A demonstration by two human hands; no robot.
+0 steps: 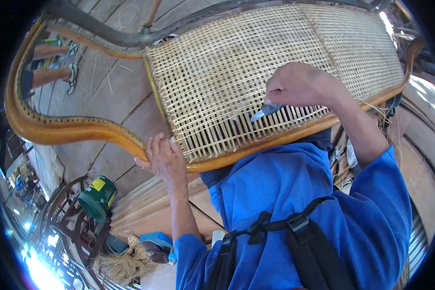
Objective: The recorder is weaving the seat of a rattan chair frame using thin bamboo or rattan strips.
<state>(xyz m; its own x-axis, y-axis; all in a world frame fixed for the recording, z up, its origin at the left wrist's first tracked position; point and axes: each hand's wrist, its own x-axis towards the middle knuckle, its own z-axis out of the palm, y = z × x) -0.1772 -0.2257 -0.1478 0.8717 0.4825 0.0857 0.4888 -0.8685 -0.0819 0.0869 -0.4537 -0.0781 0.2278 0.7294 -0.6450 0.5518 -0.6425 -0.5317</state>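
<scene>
A long curved wooden seat frame lies across in front of me, filled with a woven cane panel (237, 63). My right hand (297, 89) is closed over the panel's near half, around a small tool with a dark grip and a shiny flat tip (257, 116). That tip points left and rests on or just above the strands. Along the near edge the strands stand wider apart, with dark gaps between. My left hand (164, 157) lies over the near-left corner of the wooden frame (116, 133), fingers spread and touching the rail.
At lower left are a green bucket (97, 197), dark curved chair parts (65, 220) and a bundle of loose fibre (128, 263). Wooden planks (145, 205) lie beneath the frame. A person's legs and sandals (71, 77) show at upper left, beyond the frame.
</scene>
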